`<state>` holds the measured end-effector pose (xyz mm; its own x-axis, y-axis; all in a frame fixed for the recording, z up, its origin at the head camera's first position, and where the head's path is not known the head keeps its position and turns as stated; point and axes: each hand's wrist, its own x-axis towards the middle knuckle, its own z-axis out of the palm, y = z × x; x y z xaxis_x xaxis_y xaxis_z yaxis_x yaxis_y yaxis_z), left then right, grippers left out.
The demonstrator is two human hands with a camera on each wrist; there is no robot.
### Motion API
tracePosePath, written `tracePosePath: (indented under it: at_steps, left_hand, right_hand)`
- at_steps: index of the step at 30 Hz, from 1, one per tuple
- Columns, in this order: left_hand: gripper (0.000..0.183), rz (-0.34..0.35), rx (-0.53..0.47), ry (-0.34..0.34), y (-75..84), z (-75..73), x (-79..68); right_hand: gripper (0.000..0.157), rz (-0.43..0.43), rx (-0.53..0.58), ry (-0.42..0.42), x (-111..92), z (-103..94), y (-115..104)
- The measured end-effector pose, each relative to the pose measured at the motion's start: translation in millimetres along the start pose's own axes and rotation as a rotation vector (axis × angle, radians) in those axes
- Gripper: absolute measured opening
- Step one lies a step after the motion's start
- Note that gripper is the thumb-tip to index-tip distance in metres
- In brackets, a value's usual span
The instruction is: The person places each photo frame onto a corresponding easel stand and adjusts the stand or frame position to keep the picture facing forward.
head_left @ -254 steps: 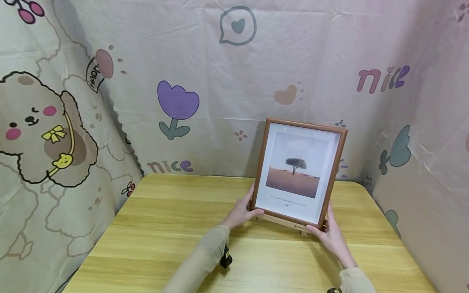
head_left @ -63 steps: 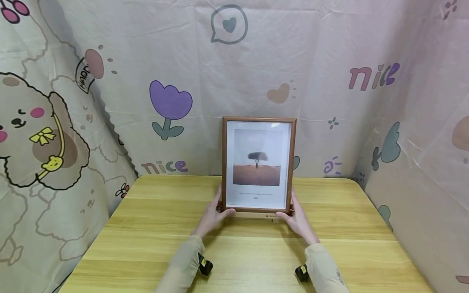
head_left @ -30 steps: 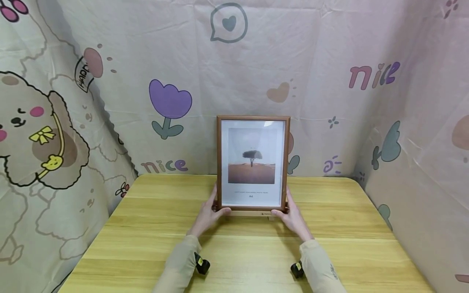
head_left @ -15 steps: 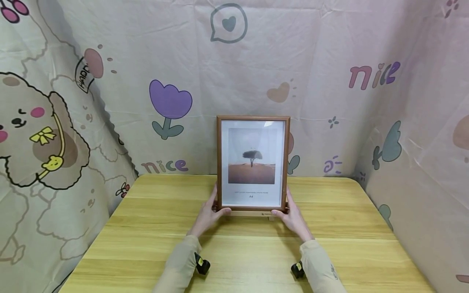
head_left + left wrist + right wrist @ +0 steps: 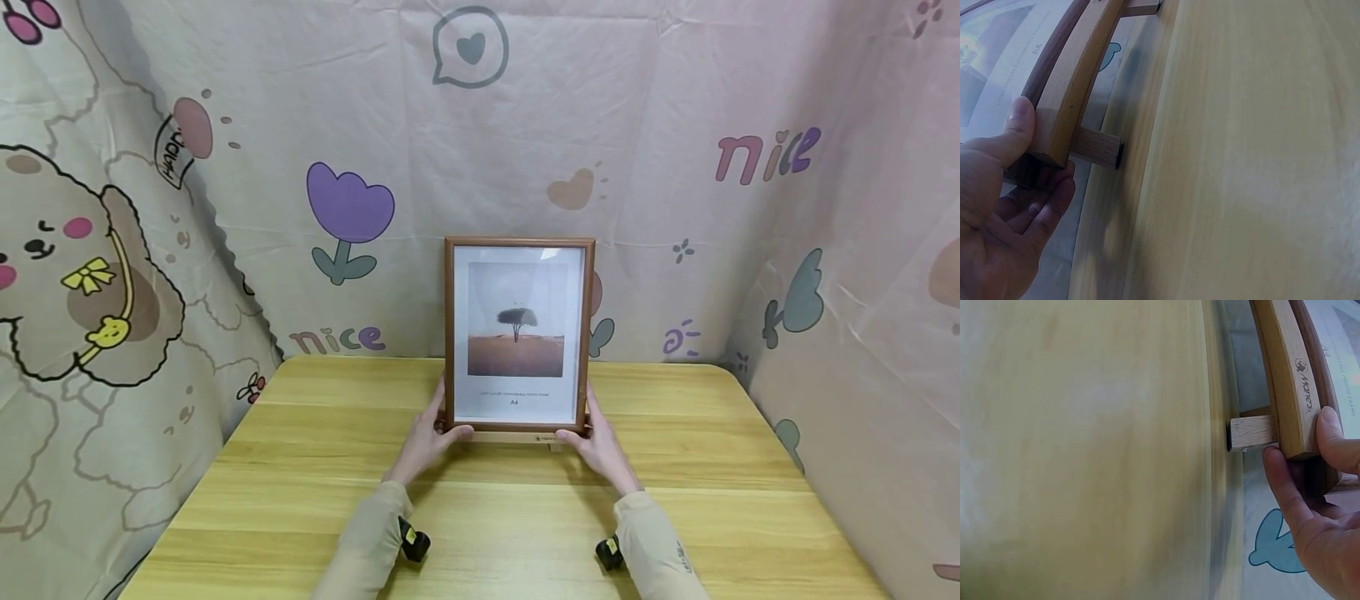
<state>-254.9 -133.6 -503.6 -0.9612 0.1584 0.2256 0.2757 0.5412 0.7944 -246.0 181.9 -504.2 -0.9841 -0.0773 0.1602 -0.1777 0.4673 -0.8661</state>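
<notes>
A brown wooden picture frame [image 5: 515,333] with a print of a lone tree stands upright near the back of the table. Beneath its lower edge runs the ledge of a light wooden easel [image 5: 502,437], whose short feet show in both wrist views. My left hand [image 5: 422,442] holds the lower left corner, its thumb on the front of the frame and its fingers curled around behind. At the lower right corner, my right hand [image 5: 602,448] grips in the same way. In the right wrist view, a small printed logo marks the easel ledge [image 5: 1291,381].
The wooden table [image 5: 510,533] has a light yellow grain. A patterned cloth [image 5: 645,92] hangs close behind it and along both sides. Each wrist wears a small black camera, such as the left camera [image 5: 414,542].
Since the oldest frame, the picture frame and easel have shifted left and turned from slanted to straight, both hands keeping hold. Over the last second they have stayed still.
</notes>
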Motion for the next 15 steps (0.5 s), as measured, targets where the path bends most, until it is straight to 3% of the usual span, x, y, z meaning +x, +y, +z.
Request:
tracePosePath:
  at_steps: [15]
  left_hand:
    - [0.109,-0.016,-0.015,-0.006,-0.1,0.9,-0.3]
  right_hand:
    - [0.108,-0.012,0.02,0.003,0.2,0.2,1.8]
